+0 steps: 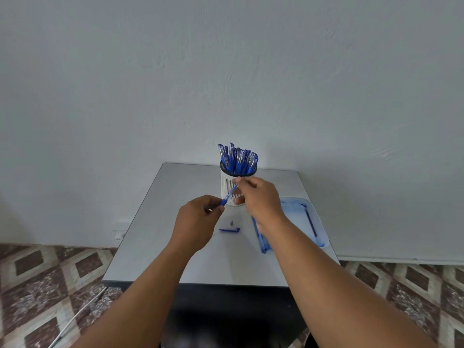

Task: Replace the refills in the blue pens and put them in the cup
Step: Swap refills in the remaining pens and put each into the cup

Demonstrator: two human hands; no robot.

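A: Where's the pen barrel (224,201)?
B: Mid-worktop, left hand (198,218) fingers pinching it; right hand (258,197) fingers pinch the refill (233,191) at its mouth.
A: Progress?
B: Cup (232,188) behind looks nearly full; cap (229,230) and tip (231,222) lie off, refills wait right.

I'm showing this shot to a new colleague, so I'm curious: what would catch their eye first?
First the white cup crammed with blue pens, at the table's far edge by the wall. Just in front of it, the left hand and right hand hold a pen barrel between them. Then the blue-stained tray on the right, and a loose cap and tip on the table.
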